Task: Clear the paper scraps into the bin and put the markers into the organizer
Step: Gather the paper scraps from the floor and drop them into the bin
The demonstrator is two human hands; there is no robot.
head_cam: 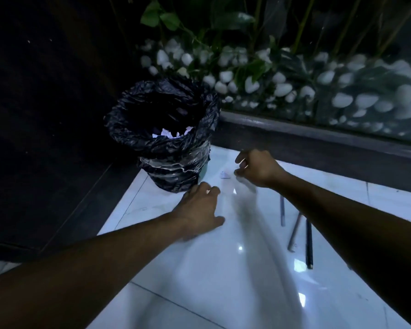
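A bin [168, 160] lined with a black plastic bag stands at the far left corner of the white tiled floor, with white paper scraps [168, 134] lying inside it. One small paper scrap [224, 175] lies on the floor to the right of the bin. My right hand [256, 167] hovers just right of that scrap, fingers curled and apart, holding nothing. My left hand [199, 210] rests spread on the floor in front of the bin. Three markers [297, 231], two grey and one black, lie on the floor beneath my right forearm. No organizer is in view.
A dark raised ledge [318, 141] runs behind the floor, with glass, white pebbles [282, 89] and green plants beyond it. A dark wall or door fills the left side. The glossy floor [223, 269] shows light reflections.
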